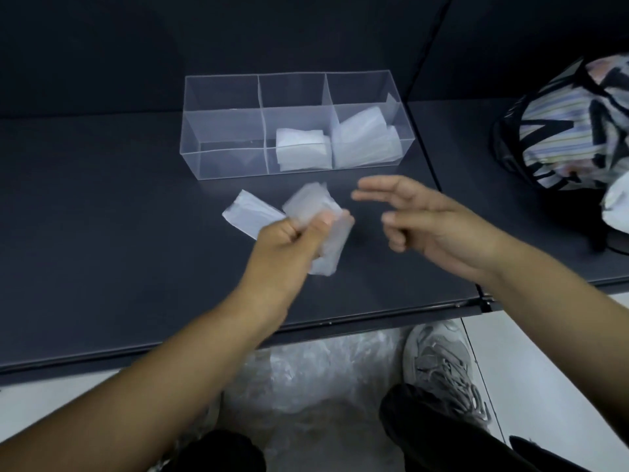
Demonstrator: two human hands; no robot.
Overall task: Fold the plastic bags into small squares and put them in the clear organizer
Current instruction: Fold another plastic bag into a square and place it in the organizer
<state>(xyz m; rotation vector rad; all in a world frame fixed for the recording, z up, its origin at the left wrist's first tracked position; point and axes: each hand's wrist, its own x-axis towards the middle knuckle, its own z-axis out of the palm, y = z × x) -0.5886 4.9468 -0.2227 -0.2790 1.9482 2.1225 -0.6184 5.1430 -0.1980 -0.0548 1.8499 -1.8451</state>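
Observation:
My left hand (292, 243) grips a folded translucent plastic bag (313, 206) above the dark table, thumb pressed on top; part of the bag hangs below my fingers. Another folded bag (248, 212) lies on the table just left of it. My right hand (418, 219) hovers to the right with fingers stretched out and holds nothing. Behind them stands the clear organizer (221, 131) with three compartments. Its middle compartment holds folded bags (303, 148), its right one holds more folded bags (366, 137), and its left one looks bare.
A striped fabric bag (571, 127) sits on the table at the right, with something white beside it. Below the table's front edge (204, 342) lies a heap of loose clear plastic bags (306, 376) on the floor, next to my shoe (442, 366).

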